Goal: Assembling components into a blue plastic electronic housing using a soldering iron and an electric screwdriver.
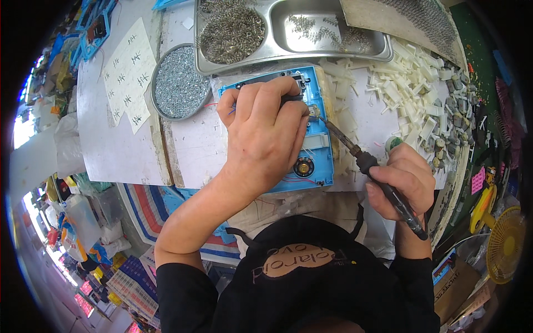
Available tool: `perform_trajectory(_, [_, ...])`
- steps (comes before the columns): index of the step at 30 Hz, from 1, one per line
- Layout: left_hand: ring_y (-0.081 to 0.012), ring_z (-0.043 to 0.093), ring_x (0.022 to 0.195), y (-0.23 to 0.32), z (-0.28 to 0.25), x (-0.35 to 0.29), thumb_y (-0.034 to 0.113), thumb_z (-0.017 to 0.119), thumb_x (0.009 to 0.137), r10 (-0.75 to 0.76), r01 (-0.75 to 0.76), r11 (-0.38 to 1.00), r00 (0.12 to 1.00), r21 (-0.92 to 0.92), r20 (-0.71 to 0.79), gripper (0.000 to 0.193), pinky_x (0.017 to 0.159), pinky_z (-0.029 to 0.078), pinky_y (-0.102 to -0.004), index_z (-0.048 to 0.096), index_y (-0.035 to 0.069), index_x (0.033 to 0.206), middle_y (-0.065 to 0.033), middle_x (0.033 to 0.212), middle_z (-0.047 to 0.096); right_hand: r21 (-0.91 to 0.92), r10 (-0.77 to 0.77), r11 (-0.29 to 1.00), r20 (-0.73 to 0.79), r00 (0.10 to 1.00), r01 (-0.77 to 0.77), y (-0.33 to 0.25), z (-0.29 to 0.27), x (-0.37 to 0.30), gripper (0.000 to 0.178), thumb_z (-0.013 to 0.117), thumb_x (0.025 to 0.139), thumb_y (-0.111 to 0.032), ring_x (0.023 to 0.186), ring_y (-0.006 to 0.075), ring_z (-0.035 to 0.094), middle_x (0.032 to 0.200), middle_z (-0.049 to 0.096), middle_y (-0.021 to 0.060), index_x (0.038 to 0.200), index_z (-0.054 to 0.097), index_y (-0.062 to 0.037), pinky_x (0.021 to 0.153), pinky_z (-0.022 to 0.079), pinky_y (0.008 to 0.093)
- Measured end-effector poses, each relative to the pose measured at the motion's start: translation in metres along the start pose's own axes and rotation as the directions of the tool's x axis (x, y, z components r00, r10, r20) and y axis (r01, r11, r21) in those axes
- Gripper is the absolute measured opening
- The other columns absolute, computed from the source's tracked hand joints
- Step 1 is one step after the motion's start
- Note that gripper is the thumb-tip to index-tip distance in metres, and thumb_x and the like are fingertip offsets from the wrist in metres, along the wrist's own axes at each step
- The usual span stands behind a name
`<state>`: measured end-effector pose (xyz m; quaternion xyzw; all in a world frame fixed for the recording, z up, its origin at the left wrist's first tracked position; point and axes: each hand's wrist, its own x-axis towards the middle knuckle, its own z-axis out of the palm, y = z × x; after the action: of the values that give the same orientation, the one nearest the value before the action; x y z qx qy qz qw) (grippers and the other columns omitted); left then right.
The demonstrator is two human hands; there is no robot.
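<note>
A blue plastic housing [325,158] lies open on the table in front of me. My left hand [261,130] rests over it, fingers bent down into its upper part. Their tips, and whatever they grip, are mostly hidden. Wrapped in the fingers of my right hand [410,175] is a soldering iron [365,160] with a dark handle. Its tip points left and down to a small metal part [314,111] at the housing's right side, beside my left thumb; contact cannot be made out. Below sits a small round speaker [303,167] with thin red wires.
A round bowl [154,91] of small metal screws stands left. Behind is a steel tray [269,53] with springs. White plastic parts [413,83] and greyish small pieces [456,91] are heaped at right. A marked paper sheet [125,77] lies far left; a yellow fan [505,244] stands lower right.
</note>
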<state>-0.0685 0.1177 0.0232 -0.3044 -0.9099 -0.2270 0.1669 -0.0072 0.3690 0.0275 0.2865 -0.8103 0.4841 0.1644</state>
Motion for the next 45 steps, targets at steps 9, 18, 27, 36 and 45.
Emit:
perform_trajectory(9, [-0.022,0.056,0.101,-0.0007,0.0011,-0.0002,0.013,0.074,0.08,0.008,-0.008,1.0,1.0,0.003,-0.015,0.011,0.093,0.031,-0.0422,0.068,0.01,0.089,-0.0027,0.111,0.06,-0.003,0.009,1.0,0.009,1.0,-0.009,-0.001,-0.0001,0.0004,0.037,0.08,0.067,0.002,0.053,0.0205,0.046,0.066,0.057,0.0026,0.102,0.07,-0.0054,0.049,0.035,0.0327])
perform_trajectory(18, [-0.0225,0.056,0.101,-0.0007,0.0014,-0.0003,0.013,0.074,0.08,0.011,-0.011,1.0,1.0,0.0,-0.016,0.011,0.093,0.03,-0.0424,0.068,0.01,0.089,-0.003,0.112,0.06,-0.011,0.01,1.0,-0.007,1.0,-0.01,-0.0017,-0.0023,-0.0011,0.036,0.079,0.068,0.002,0.053,0.0205,0.046,0.065,0.057,0.0027,0.101,0.071,-0.0051,0.049,0.036,0.0322])
perform_trajectory(27, [-0.0227,0.056,0.102,-0.0001,0.0003,-0.0005,0.013,0.074,0.08,0.006,-0.006,1.0,1.0,0.004,0.0,0.012,0.092,0.031,-0.043,0.067,0.01,0.09,-0.0031,0.112,0.06,-0.014,0.01,1.0,-0.01,1.0,-0.01,-0.0015,-0.0034,-0.0007,0.035,0.079,0.068,0.002,0.053,0.0206,0.047,0.065,0.057,0.0031,0.101,0.071,-0.0045,0.049,0.036,0.0324])
perform_trajectory(36, [-0.0224,0.056,0.102,0.0003,-0.0005,0.0004,0.012,0.074,0.079,0.005,-0.005,1.0,1.0,0.002,0.008,0.013,0.092,0.03,-0.0429,0.067,0.01,0.09,-0.0033,0.112,0.06,-0.012,0.008,1.0,-0.009,1.0,-0.008,-0.0016,-0.0048,-0.0006,0.035,0.079,0.068,0.002,0.053,0.0207,0.047,0.066,0.057,0.0034,0.101,0.07,-0.0041,0.049,0.036,0.0325])
perform_trajectory(45, [-0.0224,0.056,0.103,0.0018,0.0,0.0003,0.012,0.074,0.079,-0.017,0.017,1.0,1.0,-0.002,0.006,0.013,0.093,0.03,-0.0431,0.068,0.011,0.09,-0.0027,0.112,0.06,-0.011,0.005,1.0,-0.01,1.0,-0.005,-0.0011,-0.0049,-0.0005,0.034,0.079,0.069,0.002,0.053,0.0207,0.047,0.066,0.058,0.0036,0.101,0.07,-0.004,0.049,0.037,0.0324])
